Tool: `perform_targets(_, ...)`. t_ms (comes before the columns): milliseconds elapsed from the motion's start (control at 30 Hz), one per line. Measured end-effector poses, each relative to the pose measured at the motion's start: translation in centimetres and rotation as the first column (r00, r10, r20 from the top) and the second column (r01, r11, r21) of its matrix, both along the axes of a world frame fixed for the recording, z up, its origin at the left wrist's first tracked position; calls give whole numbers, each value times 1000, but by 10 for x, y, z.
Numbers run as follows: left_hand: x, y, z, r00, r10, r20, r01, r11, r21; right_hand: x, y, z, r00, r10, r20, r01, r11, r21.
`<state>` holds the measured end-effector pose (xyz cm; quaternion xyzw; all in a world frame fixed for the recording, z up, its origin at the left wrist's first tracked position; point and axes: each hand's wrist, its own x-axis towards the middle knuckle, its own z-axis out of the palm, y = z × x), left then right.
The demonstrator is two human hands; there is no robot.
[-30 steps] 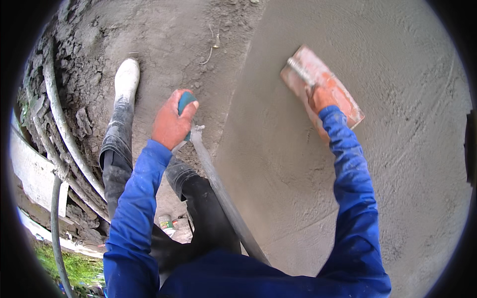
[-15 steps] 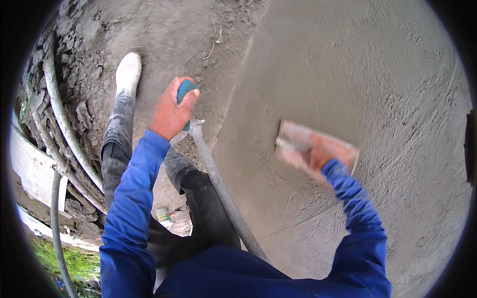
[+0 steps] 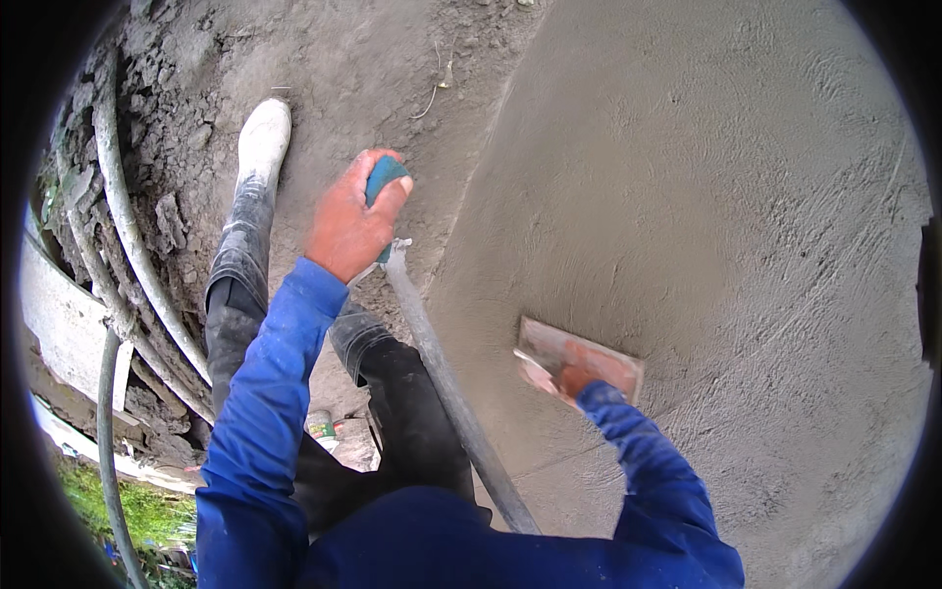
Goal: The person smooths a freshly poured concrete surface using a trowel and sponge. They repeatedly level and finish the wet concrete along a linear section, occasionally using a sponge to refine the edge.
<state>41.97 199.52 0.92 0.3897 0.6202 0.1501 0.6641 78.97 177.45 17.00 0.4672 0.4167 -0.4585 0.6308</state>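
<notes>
My left hand (image 3: pixel 348 224) grips a blue-green sponge-like block (image 3: pixel 386 177), its thumb and fingers wrapped round it. Just below that hand is the top of a grey, cement-smeared pole (image 3: pixel 437 368); whether they touch, I cannot tell. Over on the right, my right hand (image 3: pixel 573 381) is closed on a flat, cement-stained plastering float (image 3: pixel 610 363). The float lies against a broad grey cement surface (image 3: pixel 608 187), smooth around the middle and rougher toward the right. The float's handle is mostly hidden by my fingers.
My white boot (image 3: pixel 265 137) stands on rough soil (image 3: pixel 334 69). Curved poles or pipes (image 3: pixel 132 226) run along the left beside a pale board (image 3: pixel 64 314). A small can-like container (image 3: pixel 320 425) sits between my legs. Grass (image 3: pixel 128 510) shows at lower left.
My right hand and the float have moved left and downward across the cement surface. My left hand keeps hold of the blue-green block, shifted slightly right in the view.
</notes>
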Motion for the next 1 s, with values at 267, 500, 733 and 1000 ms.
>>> perform_targets(267,14,-3,-10,995,-95,-27,97,992,86,74,282,-64,975,110,192,-220,410,885)
perform_targets(500,10,3,-6,998,-67,7,66,997,44,43,58,-156,918,318,237,-396,713,579)
perform_targets(733,7,2,-16,998,56,-3,-56,998,-24,58,86,31,999,-21,-48,16,994,-106)
perform_targets(1000,4,17,-8,998,-64,-23,64,998,3,95,326,-214,988,55,147,-157,380,912)
